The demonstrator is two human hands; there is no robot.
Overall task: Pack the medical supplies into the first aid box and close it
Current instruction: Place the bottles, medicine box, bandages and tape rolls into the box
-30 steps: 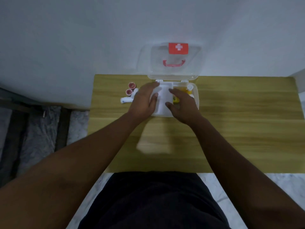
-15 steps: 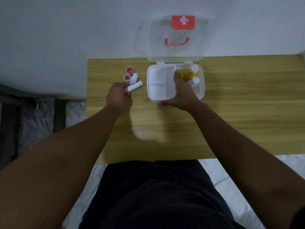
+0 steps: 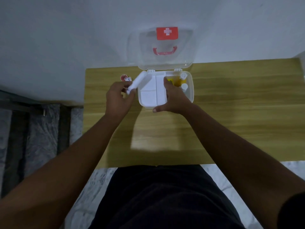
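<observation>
The white first aid box (image 3: 190,90) stands open at the table's far edge. Its clear lid (image 3: 165,48), with a red cross label and red handle, leans against the wall. A white divided tray (image 3: 149,95) fills the box's left part; yellow bottles with white caps (image 3: 179,81) stand in the right part. My left hand (image 3: 118,98) grips a white tube (image 3: 137,82), held slanted over the box's left rim. My right hand (image 3: 175,100) holds the box's front edge, fingers reaching inside beside the tray. A red-capped item (image 3: 123,78) lies left of the box, partly hidden.
The wooden table (image 3: 239,113) runs wide to the right and toward me. A white wall rises right behind the box. Left of the table, dark bars cross a marble floor (image 3: 39,129).
My left hand has lifted the white tube from the table and carried it right, up to the box's left rim. My right hand has stayed on the box.
</observation>
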